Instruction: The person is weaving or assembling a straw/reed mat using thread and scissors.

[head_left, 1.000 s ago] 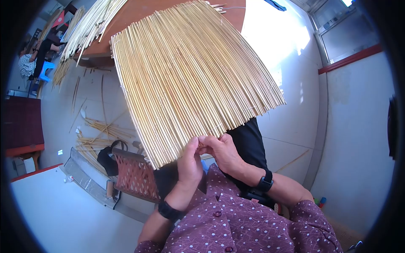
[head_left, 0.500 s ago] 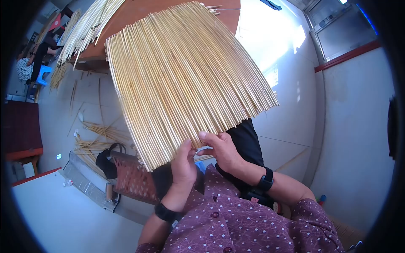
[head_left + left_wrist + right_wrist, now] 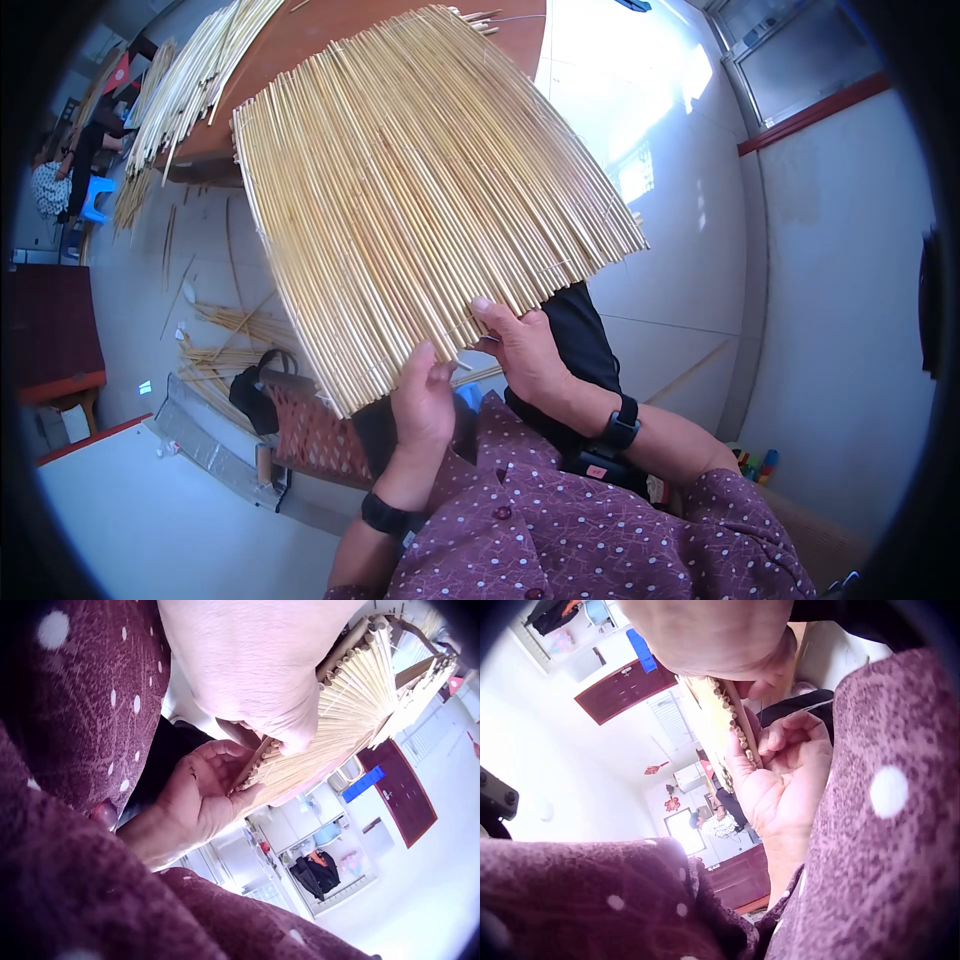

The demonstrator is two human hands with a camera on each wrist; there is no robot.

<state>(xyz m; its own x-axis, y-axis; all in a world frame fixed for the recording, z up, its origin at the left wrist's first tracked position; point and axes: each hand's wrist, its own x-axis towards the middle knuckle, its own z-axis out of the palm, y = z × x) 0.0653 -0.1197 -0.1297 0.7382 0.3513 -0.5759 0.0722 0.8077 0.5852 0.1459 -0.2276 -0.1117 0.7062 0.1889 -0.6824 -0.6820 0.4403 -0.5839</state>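
Observation:
A mat of straw-coloured reed stalks [image 3: 430, 190], tied side by side with thin thread, slopes from the lap up to the table. At its near edge my left hand [image 3: 422, 405] pinches the stalk ends, thumb on top and fingers beneath. A little to the right, my right hand [image 3: 535, 362] grips the same edge, its thumb lying on the upper face. One stalk end juts out between the hands. In the left wrist view, the right hand [image 3: 199, 791] holds the mat from below. The right wrist view shows the left hand [image 3: 791, 776] at the cut ends.
A reddish-brown table [image 3: 290, 50] bears the mat's far end and a bundle of pale stalks [image 3: 200, 75]. Loose stalks [image 3: 235, 325] lie on the floor at left, near a woven-backed chair [image 3: 315, 425]. Far left, a person sits by a blue stool [image 3: 97, 198].
The hands, close together a second ago, have parted along the near edge. My left hand has slid left, and the mat has shifted left in the head view.

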